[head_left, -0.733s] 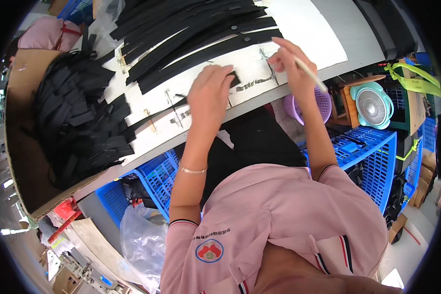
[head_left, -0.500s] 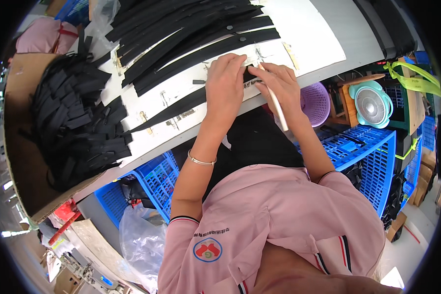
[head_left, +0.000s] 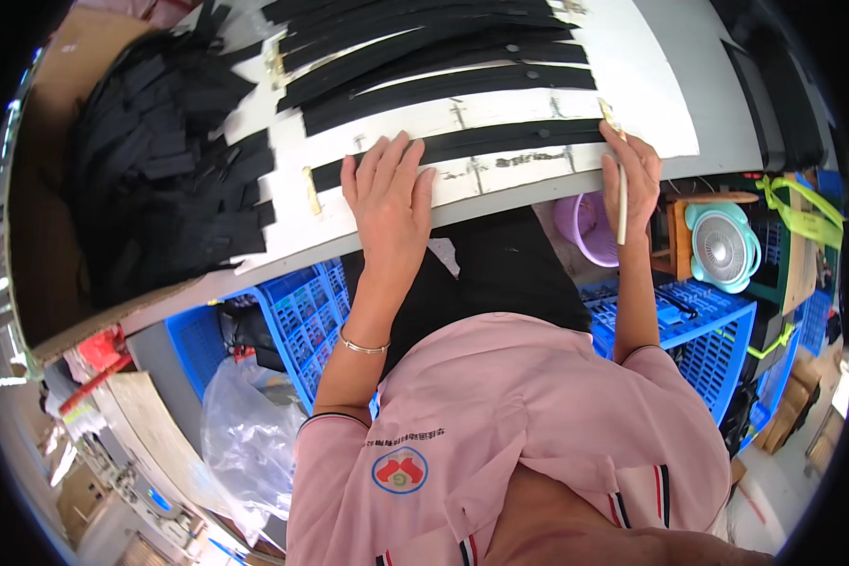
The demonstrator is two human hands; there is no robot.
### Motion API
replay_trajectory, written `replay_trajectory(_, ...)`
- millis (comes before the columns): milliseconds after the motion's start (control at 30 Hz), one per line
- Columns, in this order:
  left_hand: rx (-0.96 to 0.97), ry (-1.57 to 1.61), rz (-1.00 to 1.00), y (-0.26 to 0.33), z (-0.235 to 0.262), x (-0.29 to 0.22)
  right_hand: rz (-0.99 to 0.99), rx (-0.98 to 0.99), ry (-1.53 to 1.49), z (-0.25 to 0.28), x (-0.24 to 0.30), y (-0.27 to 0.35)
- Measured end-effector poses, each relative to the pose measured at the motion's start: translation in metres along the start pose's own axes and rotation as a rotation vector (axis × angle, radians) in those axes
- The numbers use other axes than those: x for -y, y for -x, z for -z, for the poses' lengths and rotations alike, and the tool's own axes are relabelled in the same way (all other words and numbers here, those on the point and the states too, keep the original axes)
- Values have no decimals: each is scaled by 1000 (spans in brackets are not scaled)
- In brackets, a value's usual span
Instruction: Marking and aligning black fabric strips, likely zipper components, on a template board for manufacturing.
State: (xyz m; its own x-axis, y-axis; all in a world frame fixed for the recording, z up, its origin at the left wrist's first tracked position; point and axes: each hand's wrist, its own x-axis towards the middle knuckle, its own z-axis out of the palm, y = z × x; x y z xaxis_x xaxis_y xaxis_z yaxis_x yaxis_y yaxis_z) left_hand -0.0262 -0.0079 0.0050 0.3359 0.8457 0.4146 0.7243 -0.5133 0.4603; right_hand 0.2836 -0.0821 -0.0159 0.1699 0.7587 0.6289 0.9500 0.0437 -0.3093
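A black fabric strip (head_left: 481, 141) lies straight along the near side of a white board (head_left: 670, 141), which has dark pen marks on it. Over the strip's left part rests my left hand (head_left: 387, 198), fingers outstretched and holding nothing. My right hand (head_left: 640, 184) is at the strip's right end, its fingertips touching or very near it. A slim white pen-like stick (head_left: 623, 212) is held in that hand and points down toward me; its exact kind is unclear. A small dark round spot sits on the strip near its right end. Farther back, several black strips (head_left: 443, 85) lie side by side.
On the left, a cardboard box (head_left: 52, 217) is heaped with black strips (head_left: 160, 160). Beneath the table edge are blue crates (head_left: 302, 321), a purple basket (head_left: 585, 226) and a turquoise fan (head_left: 724, 247). A clear plastic bag (head_left: 250, 443) hangs at lower left.
My hands have moved apart, the left one leftward and flattened, the right one rightward with the stick. The near strip now lies stretched between them. The whole view has shifted slightly.
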Motion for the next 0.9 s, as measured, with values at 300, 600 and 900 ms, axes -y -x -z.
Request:
replay_trajectory(300, 52, -177, 110, 39, 32, 22, -62, -7, -2, -5, -2, 3)
replay_trajectory(600, 7, -162, 149, 47, 35, 31, -160, 103, -168, -2, 60, -26)
replay_trajectory(900, -26, -171, 159, 47, 33, 29, -314, 494, -967, -62, 185, -56)
